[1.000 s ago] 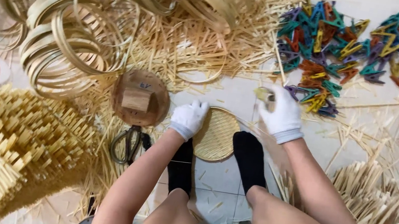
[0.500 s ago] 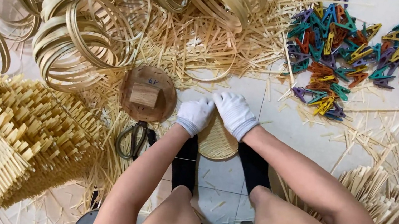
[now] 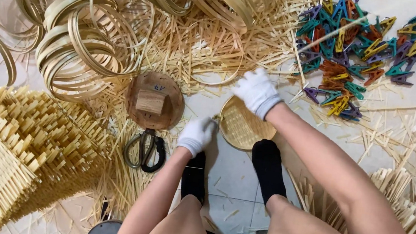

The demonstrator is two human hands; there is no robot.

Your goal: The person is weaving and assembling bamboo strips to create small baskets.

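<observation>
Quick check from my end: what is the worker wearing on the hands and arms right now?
Both the left hand and the right hand wear white knit gloves ending in ribbed cuffs at the wrists. The forearms are bare, with no sleeves, watch or bands visible.

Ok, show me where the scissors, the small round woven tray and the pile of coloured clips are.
Scissors [image 3: 146, 150]: head view, on the handle loops.
Round woven tray [image 3: 242, 128]: head view, on its woven middle.
Coloured clips [image 3: 365, 53]: head view, on the middle of the pile.

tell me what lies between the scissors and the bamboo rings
A round wooden disc with a small block on top lies between the scissors and the bamboo rings, head view.
</observation>
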